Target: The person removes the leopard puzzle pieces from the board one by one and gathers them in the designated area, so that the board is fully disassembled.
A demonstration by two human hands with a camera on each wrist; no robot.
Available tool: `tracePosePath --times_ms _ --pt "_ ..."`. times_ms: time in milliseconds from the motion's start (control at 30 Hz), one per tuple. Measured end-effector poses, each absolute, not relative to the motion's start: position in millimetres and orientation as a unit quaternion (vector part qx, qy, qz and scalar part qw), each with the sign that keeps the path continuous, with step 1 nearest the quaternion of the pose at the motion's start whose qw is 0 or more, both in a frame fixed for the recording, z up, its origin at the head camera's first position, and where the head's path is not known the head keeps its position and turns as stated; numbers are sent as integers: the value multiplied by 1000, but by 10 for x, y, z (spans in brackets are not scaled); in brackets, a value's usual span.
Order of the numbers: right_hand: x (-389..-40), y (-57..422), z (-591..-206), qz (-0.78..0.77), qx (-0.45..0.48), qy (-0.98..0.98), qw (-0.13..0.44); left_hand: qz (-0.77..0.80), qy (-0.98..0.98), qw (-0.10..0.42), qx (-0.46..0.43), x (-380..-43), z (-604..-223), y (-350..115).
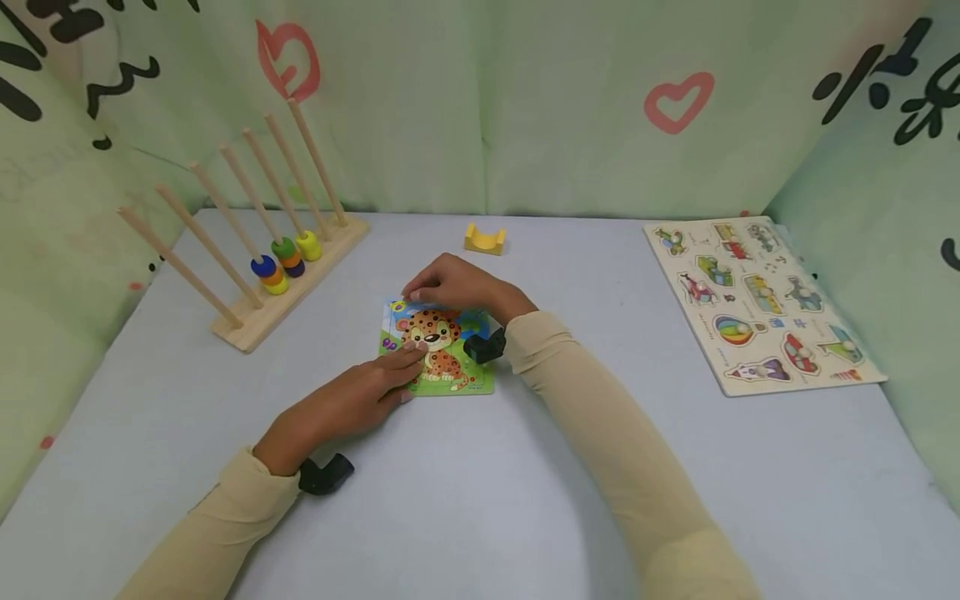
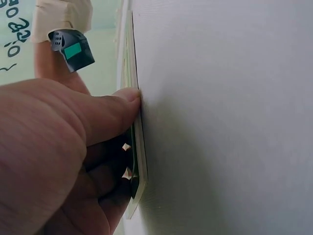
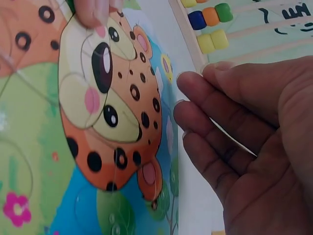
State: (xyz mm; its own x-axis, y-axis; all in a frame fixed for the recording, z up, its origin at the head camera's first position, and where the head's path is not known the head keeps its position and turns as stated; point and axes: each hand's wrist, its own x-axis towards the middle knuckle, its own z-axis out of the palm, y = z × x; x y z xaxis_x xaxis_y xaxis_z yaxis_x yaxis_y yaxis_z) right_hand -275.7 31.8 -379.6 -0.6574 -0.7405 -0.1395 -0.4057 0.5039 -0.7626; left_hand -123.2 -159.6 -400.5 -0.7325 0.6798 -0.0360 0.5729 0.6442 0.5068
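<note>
A square jigsaw puzzle (image 1: pixel 442 379) with a spotted leopard cub on it lies flat on the table, thin seams showing between its pieces. Across its left side rests my left hand (image 1: pixel 358 398), fingers extended over the picture. In the left wrist view the left thumb (image 2: pixel 115 110) touches the puzzle's edge (image 2: pixel 139 152). My right hand (image 1: pixel 468 285) is at the far edge of the puzzle. The right wrist view shows its fingers (image 3: pixel 210 159) gently bent beside the leopard picture (image 3: pixel 124 100), nothing between them and the thumb.
To the left stands a wooden bead rack (image 1: pixel 266 312) with tall pegs and several coloured beads (image 1: pixel 276 283). A small yellow curved block (image 1: pixel 484 240) sits beyond the puzzle. At the right lies a wooden picture board (image 1: pixel 765 312). Green curtains (image 1: pixel 570 108) surround the table.
</note>
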Motion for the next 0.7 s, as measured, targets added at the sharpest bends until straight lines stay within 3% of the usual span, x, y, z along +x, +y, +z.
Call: tracePosePath --times_ms 700 --pt "-2678 173 -3715 -318 -313 862 241 244 897 107 353 -1233 -4021 -1605"
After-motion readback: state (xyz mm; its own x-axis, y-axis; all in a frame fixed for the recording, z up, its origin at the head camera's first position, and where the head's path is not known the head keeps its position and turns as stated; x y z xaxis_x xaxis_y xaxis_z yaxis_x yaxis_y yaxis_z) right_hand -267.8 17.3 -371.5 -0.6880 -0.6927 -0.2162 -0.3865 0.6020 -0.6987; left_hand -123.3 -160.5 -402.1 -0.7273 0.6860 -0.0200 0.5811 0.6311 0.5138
